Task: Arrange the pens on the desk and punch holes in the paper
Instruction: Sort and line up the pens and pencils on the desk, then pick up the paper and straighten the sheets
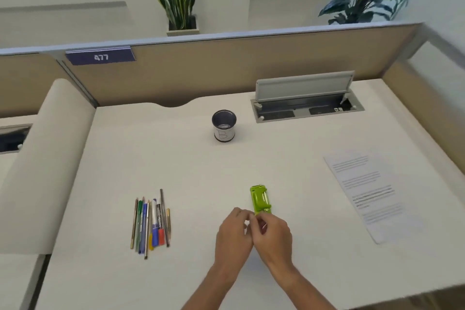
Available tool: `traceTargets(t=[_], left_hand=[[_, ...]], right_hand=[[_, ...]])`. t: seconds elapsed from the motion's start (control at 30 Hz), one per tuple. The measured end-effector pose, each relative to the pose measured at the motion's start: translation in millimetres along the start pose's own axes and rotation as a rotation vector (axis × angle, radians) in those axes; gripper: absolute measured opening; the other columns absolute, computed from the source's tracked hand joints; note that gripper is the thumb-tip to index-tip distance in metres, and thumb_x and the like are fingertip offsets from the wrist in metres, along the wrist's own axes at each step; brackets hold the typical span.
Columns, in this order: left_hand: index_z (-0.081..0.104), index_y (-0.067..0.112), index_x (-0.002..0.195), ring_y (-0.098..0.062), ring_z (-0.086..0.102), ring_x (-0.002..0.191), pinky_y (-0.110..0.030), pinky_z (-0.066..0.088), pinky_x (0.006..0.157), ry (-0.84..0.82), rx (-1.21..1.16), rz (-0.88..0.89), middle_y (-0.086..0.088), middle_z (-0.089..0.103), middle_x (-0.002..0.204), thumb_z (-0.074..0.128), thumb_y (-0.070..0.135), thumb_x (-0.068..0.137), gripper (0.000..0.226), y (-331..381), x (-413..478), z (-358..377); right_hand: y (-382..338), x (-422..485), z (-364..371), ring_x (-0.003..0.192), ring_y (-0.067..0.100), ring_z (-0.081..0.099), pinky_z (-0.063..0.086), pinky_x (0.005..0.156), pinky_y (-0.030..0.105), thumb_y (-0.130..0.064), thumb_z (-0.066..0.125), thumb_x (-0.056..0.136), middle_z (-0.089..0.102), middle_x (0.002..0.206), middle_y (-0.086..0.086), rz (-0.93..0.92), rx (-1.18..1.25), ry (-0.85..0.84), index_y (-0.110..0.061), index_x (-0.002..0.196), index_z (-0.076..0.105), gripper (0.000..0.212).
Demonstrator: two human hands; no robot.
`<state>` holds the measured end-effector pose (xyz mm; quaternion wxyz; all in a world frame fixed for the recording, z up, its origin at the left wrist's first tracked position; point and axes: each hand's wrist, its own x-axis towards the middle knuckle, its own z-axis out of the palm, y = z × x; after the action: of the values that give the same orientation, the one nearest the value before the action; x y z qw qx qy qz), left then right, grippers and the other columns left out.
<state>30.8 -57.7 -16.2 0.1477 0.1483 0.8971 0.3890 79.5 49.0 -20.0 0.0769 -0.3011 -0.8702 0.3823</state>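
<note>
White cubicle desk (pixel 201 171). The right hand (pixel 273 234) curls its fingers round the near end of a green hole punch (pixel 260 199). The left hand (pixel 234 231) has curled fingertips touching there, but its grip is unclear. Pens (pixel 151 224) lie left of the fingers, paper (pixel 364 194) right, a cup (pixel 224 128) beyond.

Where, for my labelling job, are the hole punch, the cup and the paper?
hole punch (pixel 260 199), head view, middle of its green top.
cup (pixel 224 134), head view, white label on its side.
paper (pixel 364 191), head view, middle of the printed sheet.

Pens (pixel 151 224) bundled left, green punch (pixel 261 200) central, printed paper (pixel 364 196) flat right (all apart)
</note>
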Motion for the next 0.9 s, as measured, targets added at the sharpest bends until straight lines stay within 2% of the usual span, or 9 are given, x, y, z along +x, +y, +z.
traceTargets(t=[0.17,0.33,0.43,0.53,0.6,0.67,0.73,0.83,0.9], left_hand=[[0.075,0.028,0.095,-0.007,0.07,0.085,-0.034,0.061,0.076,-0.057,-0.087,-0.016,0.015,0.074,0.092,0.067,0.021,0.099,0.011,69,20,67],[0.08,0.026,0.095,-0.005,0.072,0.086,-0.03,0.061,0.077,-0.064,-0.106,-0.034,0.015,0.077,0.091,0.067,0.02,0.096,0.015,128,39,133],[0.083,0.024,0.104,-0.004,0.074,0.09,-0.031,0.063,0.083,-0.071,-0.139,-0.054,0.013,0.081,0.098,0.068,0.021,0.1,0.016,157,51,170],[0.08,0.017,0.116,-0.011,0.077,0.089,-0.039,0.066,0.087,-0.036,-0.225,-0.107,0.008,0.08,0.111,0.069,0.014,0.099,0.02,178,62,206],[0.076,0.014,0.126,-0.018,0.077,0.097,-0.045,0.067,0.091,-0.017,-0.289,-0.172,0.003,0.077,0.122,0.069,0.01,0.099,0.028,192,70,226],[0.072,0.011,0.134,-0.021,0.074,0.108,-0.048,0.066,0.094,-0.005,-0.316,-0.219,-0.001,0.073,0.13,0.068,0.009,0.099,0.035,205,80,242],[0.068,0.012,0.139,-0.02,0.071,0.112,-0.048,0.066,0.096,0.008,-0.325,-0.251,-0.002,0.07,0.135,0.068,0.009,0.099,0.04,214,87,255],[0.064,0.014,0.144,-0.016,0.071,0.106,-0.038,0.06,0.102,0.024,-0.287,-0.264,-0.001,0.068,0.139,0.067,0.007,0.098,0.046,225,92,268],[0.06,0.016,0.149,-0.019,0.072,0.106,-0.038,0.058,0.104,0.015,-0.235,-0.261,-0.001,0.064,0.144,0.068,0.008,0.099,0.051,230,93,274]], right_hand=[[57,30,-74,0.066,0.009,0.068,0.044,0.051,0.019,-0.047,0.063,0.096,0.071,0.066,-0.012,0.034,0.03,0.024,-0.029,0.075,0.066,0.028],[112,65,-137,0.068,0.008,0.07,0.053,0.056,0.024,-0.051,0.058,0.094,0.072,0.071,-0.013,0.034,0.042,0.033,-0.03,0.081,0.067,0.026],[143,84,-169,0.075,0.006,0.07,0.055,0.06,0.023,-0.043,0.061,0.1,0.072,0.076,-0.016,0.027,0.069,0.08,-0.034,0.087,0.065,0.016],[172,107,-200,0.077,0.004,0.068,0.052,0.061,0.022,-0.038,0.061,0.104,0.072,0.082,-0.017,0.062,0.081,0.177,-0.036,0.094,0.063,0.01],[191,124,-221,0.078,0.004,0.067,0.055,0.065,0.029,-0.032,0.063,0.105,0.071,0.086,-0.015,0.103,0.098,0.246,-0.032,0.095,0.063,0.01],[208,141,-241,0.085,0.014,0.068,0.06,0.073,0.04,-0.025,0.064,0.104,0.07,0.091,-0.01,0.147,0.117,0.291,-0.024,0.097,0.065,0.008],[226,157,-257,0.095,0.022,0.066,0.058,0.082,0.043,-0.019,0.066,0.103,0.068,0.098,-0.003,0.183,0.094,0.323,-0.018,0.101,0.067,0.002],[249,175,-275,0.113,0.029,0.06,0.05,0.088,0.037,-0.016,0.071,0.1,0.065,0.113,0.004,0.265,0.033,0.339,-0.011,0.115,0.068,0.017],[261,186,-282,0.121,0.033,0.057,0.051,0.095,0.043,-0.019,0.077,0.096,0.063,0.127,0.01,0.349,-0.019,0.307,-0.008,0.127,0.065,0.035]])
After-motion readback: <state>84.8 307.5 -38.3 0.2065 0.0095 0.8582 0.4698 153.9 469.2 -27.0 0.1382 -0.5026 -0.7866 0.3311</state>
